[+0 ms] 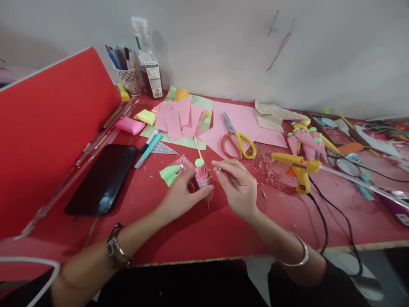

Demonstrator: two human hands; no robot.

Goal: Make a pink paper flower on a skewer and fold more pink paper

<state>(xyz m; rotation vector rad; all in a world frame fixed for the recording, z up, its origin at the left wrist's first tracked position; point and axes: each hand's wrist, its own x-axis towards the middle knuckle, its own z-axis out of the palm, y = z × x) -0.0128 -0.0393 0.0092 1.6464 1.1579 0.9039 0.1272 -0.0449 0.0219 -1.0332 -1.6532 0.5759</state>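
My left hand (pixel 182 192) is closed around a small pink paper cone (pixel 204 182) with blue grid lines, held point down over the table. A flat light-green clay disc (pixel 200 163) sits at its top, and a thin stick (pixel 198 147) rises behind it. Just right of the cone, my right hand (pixel 239 187) has thumb and forefinger pinched together on a tiny piece that is too small to name. An opened wrapper with light-green clay (pixel 170 174) lies beside my left fingers.
Orange-and-yellow scissors (pixel 238 143) lie on pink paper (pixel 244 119). At right are a yellow glue gun (pixel 295 166) with trailing cord and finished pink cones (pixel 306 143). A black phone (pixel 102 179), markers (pixel 148 149), a bottle (pixel 151 72) and a pen cup (pixel 129 79) stand left.
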